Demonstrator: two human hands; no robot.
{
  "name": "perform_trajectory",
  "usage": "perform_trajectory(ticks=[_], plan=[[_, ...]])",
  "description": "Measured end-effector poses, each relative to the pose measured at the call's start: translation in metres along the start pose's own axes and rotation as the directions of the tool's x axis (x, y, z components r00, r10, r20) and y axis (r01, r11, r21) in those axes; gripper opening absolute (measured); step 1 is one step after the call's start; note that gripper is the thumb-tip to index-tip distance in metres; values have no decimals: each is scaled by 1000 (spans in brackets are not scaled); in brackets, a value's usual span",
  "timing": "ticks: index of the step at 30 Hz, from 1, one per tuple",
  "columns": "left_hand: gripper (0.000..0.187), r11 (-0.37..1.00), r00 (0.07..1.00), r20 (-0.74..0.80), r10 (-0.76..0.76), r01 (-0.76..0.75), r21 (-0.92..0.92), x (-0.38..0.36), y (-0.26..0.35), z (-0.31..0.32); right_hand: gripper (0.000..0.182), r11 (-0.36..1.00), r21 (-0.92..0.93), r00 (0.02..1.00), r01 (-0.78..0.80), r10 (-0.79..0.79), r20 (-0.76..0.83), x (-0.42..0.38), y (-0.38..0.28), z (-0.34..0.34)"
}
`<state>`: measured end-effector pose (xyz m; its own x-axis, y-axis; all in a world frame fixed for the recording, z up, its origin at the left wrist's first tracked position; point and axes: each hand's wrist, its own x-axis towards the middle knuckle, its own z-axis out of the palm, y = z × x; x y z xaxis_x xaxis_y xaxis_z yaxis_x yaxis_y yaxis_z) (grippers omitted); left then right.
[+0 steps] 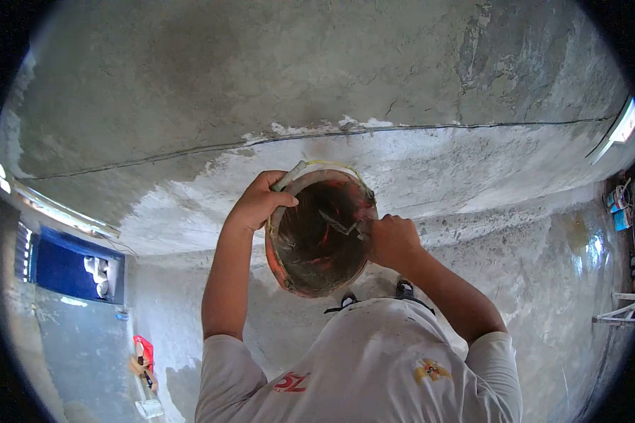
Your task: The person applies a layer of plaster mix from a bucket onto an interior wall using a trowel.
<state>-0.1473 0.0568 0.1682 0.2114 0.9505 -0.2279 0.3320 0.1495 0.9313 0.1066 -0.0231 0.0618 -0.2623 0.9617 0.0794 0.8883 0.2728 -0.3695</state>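
An orange-red bucket (276, 265) caked with grey mortar is tilted so that its mouth faces me. My left hand (259, 202) is closed on its upper left rim, the thumb over the edge, beside a mortar-crusted handle grip (289, 176). At the right rim, my right hand (394, 241) is closed in a fist around the handle of a trowel. The trowel's blade (337, 223) reaches into the bucket, close to the inner wall. Grey residue coats the inside; its depth is hard to judge.
Ahead stands a wall (317, 77) with darker grey plaster above a paler strip. A blue doorway (67, 264) is at left, with a red bag (143, 349) and a shovel-like tool (149, 407) below it. A whitish stand (619, 310) is at far right. My shoes (404, 288) show beneath the bucket.
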Motion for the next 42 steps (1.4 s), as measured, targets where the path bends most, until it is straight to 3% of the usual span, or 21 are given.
perform_trajectory(ticks=[1,3,7,9,10,13,15,19,20,22,24,25,28,30,32,34,37,39,40,42], plan=[[38,1000,1000,1,2,-2,0,0,-3,2,25,1000,-1,1000,-1,1,-1,-2,-3,2],[48,999,999,14,44,-43,-18,4,-11,3,26,999,52,980,-9,-2,197,-2,-16,6],[43,993,993,44,109,-111,41,12,-18,9,27,996,86,970,23,-43,238,-4,-24,18],[38,994,996,62,65,-70,80,9,-22,6,27,986,160,961,37,-79,266,-4,-19,14],[41,993,991,110,74,-84,82,10,-21,2,27,986,162,962,36,-79,262,-6,-13,11],[33,992,994,51,95,-99,79,-2,-18,1,27,969,248,981,17,-64,184,-17,-7,-2],[35,994,994,25,106,-106,8,-12,-11,5,30,990,132,994,-54,41,101,-23,-10,-21],[39,992,995,29,93,-90,-86,-9,-7,4,29,995,96,977,-20,-1,213,-42,-5,12],[54,997,999,30,20,-18,-70,-8,-5,3,27,993,110,976,32,-55,212,-48,-4,12],[54,999,999,38,-6,8,-38,-12,4,7,24,988,128,971,87,-113,213,-50,-1,7],[54,999,998,48,-32,32,2,-13,4,7,27,956,286,998,58,-67,22,-45,2,-4],[54,1000,997,79,11,-9,-21,-10,0,7,27,955,291,997,58,-68,25,-42,1,-8],[54,999,992,117,46,-44,-19,-10,2,9,26,977,205,998,58,-51,-40,-43,1,-9],[55,999,991,122,46,-47,5,-7,5,9,32,991,55,980,125,-132,151,-50,5,2],[41,999,991,130,37,-42,35,-3,3,9,32,984,47,964,172,-178,198,-52,6,-9],[42,997,996,82,32,-37,65,-7,8,17,31,975,45,945,216,-221,243,-49,8,-16],[42,996,998,54,28,-32,84,-10,8,22,32,987,131,986,96,-112,120,-34,9,-17],[43,997,996,79,32,-38,71,-9,8,23,27,982,-74,972,173,-158,173,-24,10,-9],[43,997,995,92,26,-32,64,-8,10,23,27,983,-73,974,166,-152,171,-25,9,-9],[43,998,994,107,24,-31,58,-4,8,20,19,962,-18,915,271,-252,314,-26,6,-10]])
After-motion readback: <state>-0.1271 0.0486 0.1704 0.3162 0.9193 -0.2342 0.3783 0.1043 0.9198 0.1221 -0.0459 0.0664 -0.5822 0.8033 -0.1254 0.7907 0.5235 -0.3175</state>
